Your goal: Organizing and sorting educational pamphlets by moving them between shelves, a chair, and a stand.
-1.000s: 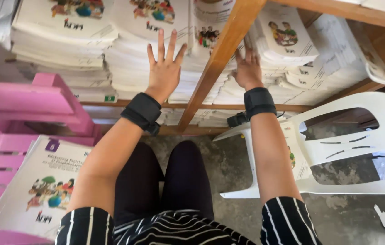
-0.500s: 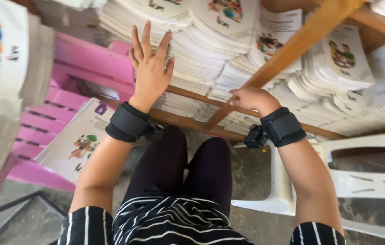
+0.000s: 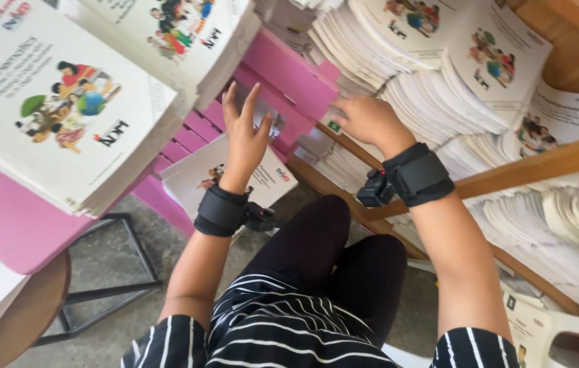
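Note:
My left hand (image 3: 245, 136) is raised with fingers spread and holds nothing; it hovers over a white booklet (image 3: 197, 174) lying on a pink chair (image 3: 289, 78). My right hand (image 3: 364, 121) rests, fingers curled, against the edges of stacked white booklets (image 3: 433, 95) on a wooden shelf (image 3: 542, 167). Whether it grips one I cannot tell. Both wrists wear black bands. My legs in black trousers are below.
A tall stack of white illustrated booklets (image 3: 64, 116) lies at the left on a pink seat (image 3: 17, 218). A round wooden stool (image 3: 23, 313) with a metal frame stands lower left. A white plastic chair (image 3: 576, 337) sits at lower right.
The view has swung left, bringing the left booklet stack close. My right hand slid left along the shelf to the booklet edges. My left hand stayed spread, now over the pink chair.

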